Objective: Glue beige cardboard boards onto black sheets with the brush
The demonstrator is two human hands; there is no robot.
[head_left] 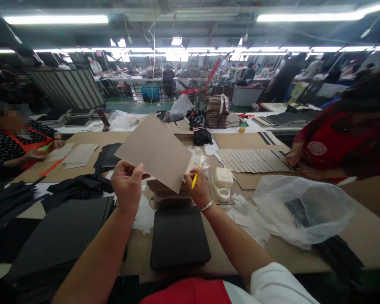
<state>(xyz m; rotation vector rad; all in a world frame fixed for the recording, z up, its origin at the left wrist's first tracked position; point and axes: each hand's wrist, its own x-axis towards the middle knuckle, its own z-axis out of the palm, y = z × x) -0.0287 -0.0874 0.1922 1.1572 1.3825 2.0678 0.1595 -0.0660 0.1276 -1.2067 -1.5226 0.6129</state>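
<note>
My left hand pinches the lower left edge of a brown cardboard sheet and holds it tilted up above the table. My right hand grips the sheet's lower right corner and also holds a yellow pen. Under the sheet lies a stack of similar cardboard pieces. A black rectangular pad rests on the table in front of me, between my forearms.
A white plastic container and a clear plastic bag lie to the right. Black sheets cover the left. One person on the left and another in red on the right work with cardboard strips.
</note>
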